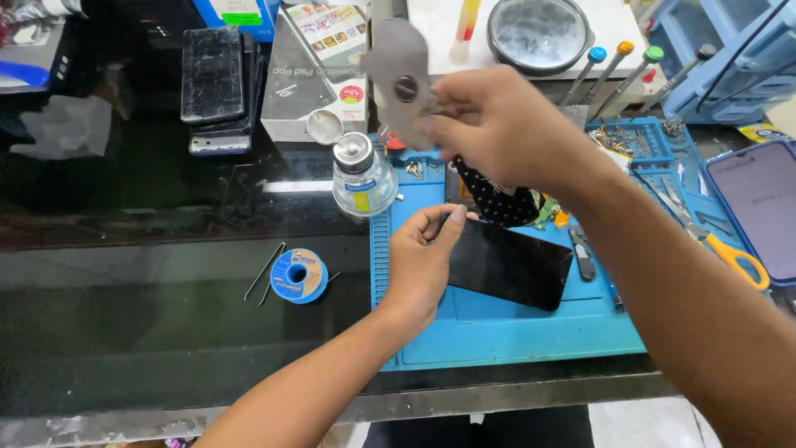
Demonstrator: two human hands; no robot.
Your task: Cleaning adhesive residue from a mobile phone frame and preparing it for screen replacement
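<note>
Pinning the dark phone point(510, 265) flat on the blue mat point(514, 332) at centre frame, the left hand point(423, 261) pinches its upper-left corner. The right hand point(497, 124), raised above it, grips a grey flat tool point(400, 83) clear of the worktop point(166, 290).

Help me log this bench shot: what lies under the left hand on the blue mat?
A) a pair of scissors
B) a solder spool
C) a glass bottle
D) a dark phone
D: the left hand rests on the edge of the dark phone, which lies flat on the blue mat.
</note>
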